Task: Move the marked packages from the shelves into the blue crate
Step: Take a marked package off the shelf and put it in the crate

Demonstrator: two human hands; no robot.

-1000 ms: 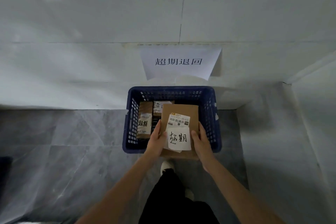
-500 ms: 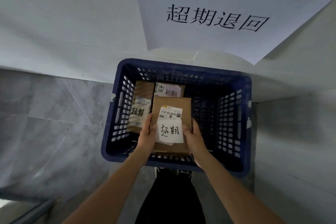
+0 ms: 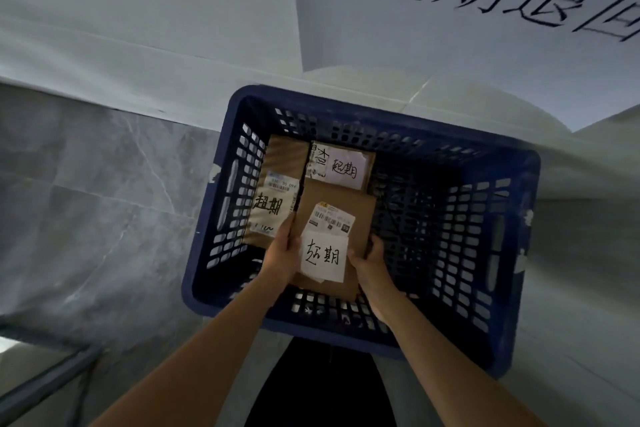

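Inside the blue crate [image 3: 356, 319], we pinch a brown package [image 3: 337, 215] by its side edges, left hand [image 3: 282, 255] and right hand [image 3: 372, 262] closed on it. Between our grips its white slip reads "超期". Beyond them lie two more packages [image 3: 273, 194], both marked "超期". The wall sign [image 3: 450, 28] reads "超期退回".

Dark blue crate [image 3: 485, 340] with perforated walls, brown cardboard packages [image 3: 360, 215] bearing white black-inked labels [image 3: 323, 255], grey veined floor [image 3: 86, 201].
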